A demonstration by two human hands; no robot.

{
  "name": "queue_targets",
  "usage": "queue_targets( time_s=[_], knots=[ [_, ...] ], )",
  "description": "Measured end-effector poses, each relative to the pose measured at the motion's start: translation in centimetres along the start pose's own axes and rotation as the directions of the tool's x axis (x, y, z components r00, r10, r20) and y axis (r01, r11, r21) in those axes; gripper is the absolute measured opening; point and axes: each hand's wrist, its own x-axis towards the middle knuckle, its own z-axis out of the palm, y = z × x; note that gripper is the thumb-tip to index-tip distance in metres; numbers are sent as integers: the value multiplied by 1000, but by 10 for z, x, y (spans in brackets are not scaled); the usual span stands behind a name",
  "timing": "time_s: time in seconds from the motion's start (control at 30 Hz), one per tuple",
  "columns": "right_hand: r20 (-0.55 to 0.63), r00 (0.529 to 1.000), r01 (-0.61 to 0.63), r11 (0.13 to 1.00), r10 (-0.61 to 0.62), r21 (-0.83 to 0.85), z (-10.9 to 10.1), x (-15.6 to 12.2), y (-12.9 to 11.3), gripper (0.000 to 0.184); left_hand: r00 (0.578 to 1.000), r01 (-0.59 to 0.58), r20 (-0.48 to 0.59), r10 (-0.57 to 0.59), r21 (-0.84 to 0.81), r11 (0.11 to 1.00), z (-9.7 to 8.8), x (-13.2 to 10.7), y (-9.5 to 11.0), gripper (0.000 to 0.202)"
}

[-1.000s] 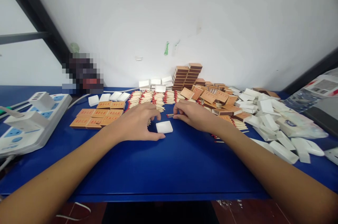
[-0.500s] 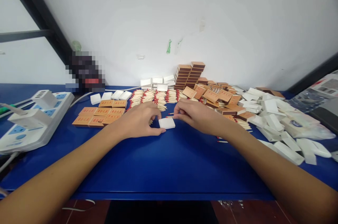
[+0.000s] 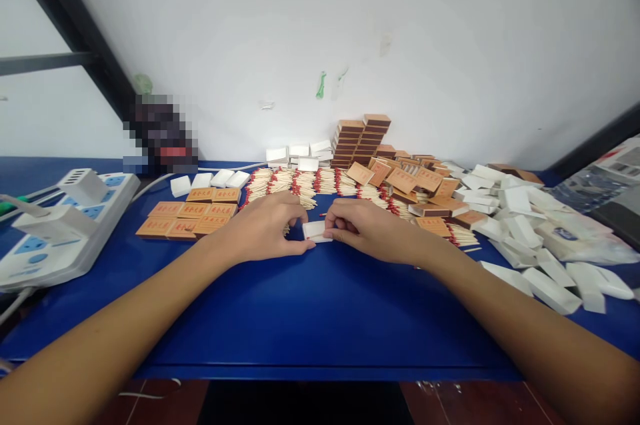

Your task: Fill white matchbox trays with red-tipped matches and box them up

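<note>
A small white matchbox tray (image 3: 313, 230) rests on the blue table. My left hand (image 3: 270, 228) grips it at its left end, thumb at the front and fingers curled behind. At its right end my right hand (image 3: 363, 228) is closed in a pinch over the tray. A red match head shows at the tray's front left, in line with those fingertips; most of that match (image 3: 309, 237) is hidden. Another loose match (image 3: 322, 215) lies just behind the tray. Bundles of red-tipped matches (image 3: 280, 185) spread out behind both hands.
Orange matchboxes (image 3: 187, 219) lie in rows at left, near a white power strip (image 3: 90, 231). Matchboxes stand in a stack (image 3: 360, 145) against the wall, with a loose heap (image 3: 410, 181) beside it. White trays (image 3: 515, 231) are piled at right.
My right hand has moved left, from beside the tray to over its right end. A red match head now shows at the tray's front left. My left hand stays in place.
</note>
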Motion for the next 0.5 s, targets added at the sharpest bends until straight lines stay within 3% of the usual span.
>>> queue_targets(
  time_s=[0.13, 0.3, 0.5],
  knots=[
    [-31, 999, 17, 1000, -16, 17, 2, 2, -2, 14, 1000, -13, 5, 13, 10, 1000, 0, 0, -1, 27],
    [-199, 979, -69, 994, 51, -87, -5, 5, 15, 10, 1000, -24, 5, 24, 11, 1000, -2, 1, 1, 27],
    [-84, 994, -80, 989, 70, -124, -5, 6, 32, 18, 1000, -23, 5, 22, 42, 999, -2, 0, 2, 28]
  ],
)
